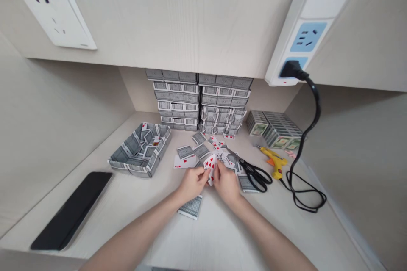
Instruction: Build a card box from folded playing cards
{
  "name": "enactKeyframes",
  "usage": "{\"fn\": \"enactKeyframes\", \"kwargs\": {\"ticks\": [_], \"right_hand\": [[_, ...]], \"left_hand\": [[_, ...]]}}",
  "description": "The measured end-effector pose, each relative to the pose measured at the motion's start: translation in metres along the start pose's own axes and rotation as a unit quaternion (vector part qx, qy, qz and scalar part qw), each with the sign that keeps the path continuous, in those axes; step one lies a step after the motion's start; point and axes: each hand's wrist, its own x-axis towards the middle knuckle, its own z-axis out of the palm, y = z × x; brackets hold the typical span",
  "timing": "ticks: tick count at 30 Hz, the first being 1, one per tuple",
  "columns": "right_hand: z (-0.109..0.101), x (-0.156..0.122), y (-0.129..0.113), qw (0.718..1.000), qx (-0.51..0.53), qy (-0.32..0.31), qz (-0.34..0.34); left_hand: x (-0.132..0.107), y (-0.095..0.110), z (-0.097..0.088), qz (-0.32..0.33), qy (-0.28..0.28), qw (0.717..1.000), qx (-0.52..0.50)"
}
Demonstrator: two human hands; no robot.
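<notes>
On a pale desk, two stacks of card-patterned boxes stand at twelve o'clock from a person's hands, one open-topped box between nine and ten, one pair of scissors and one yellow glue gun at three. Left hand and right hand, each grip narrow, together pinch one heart-suited card beside loose cards too overlapped to count.
</notes>
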Motion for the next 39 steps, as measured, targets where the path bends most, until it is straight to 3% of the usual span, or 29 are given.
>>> {"fn": "enactKeyframes", "kwargs": {"ticks": [3,6,10,15,21,27,31,35,39], "right_hand": [[-0.002,0.006,0.005,0.992,0.121,-0.026,-0.003],[-0.005,0.013,0.011,0.959,0.278,-0.05,0.01],[-0.01,0.017,0.016,0.93,0.359,-0.07,0.03],[-0.016,0.015,0.017,0.926,0.365,-0.09,0.043],[-0.019,0.009,0.008,0.951,0.302,-0.047,0.043],[-0.017,0.001,0.002,0.995,0.101,0.019,-0.02],[-0.015,-0.003,0.0,0.997,0.002,0.041,-0.07],[-0.02,0.001,0.001,0.994,0.099,0.02,-0.041],[-0.028,0.011,0.011,0.948,0.312,-0.063,0.0]], "left_hand": [[0.003,-0.002,-0.002,-0.006,0.011,1.0,-0.017],[0.006,-0.002,-0.006,0.006,0.02,1.0,0.002],[0.005,0.001,-0.01,0.019,0.007,0.999,0.035],[0.002,0.004,-0.01,0.021,-0.007,0.998,0.058],[-0.002,0.008,-0.006,-0.013,-0.034,0.999,0.003],[-0.005,0.008,0.003,-0.057,0.001,0.993,-0.104],[-0.004,0.01,0.005,-0.094,-0.005,0.984,-0.148],[-0.003,0.007,0.001,-0.062,-0.009,0.995,-0.078],[-0.004,0.003,-0.006,0.006,-0.024,0.999,0.048]]}}
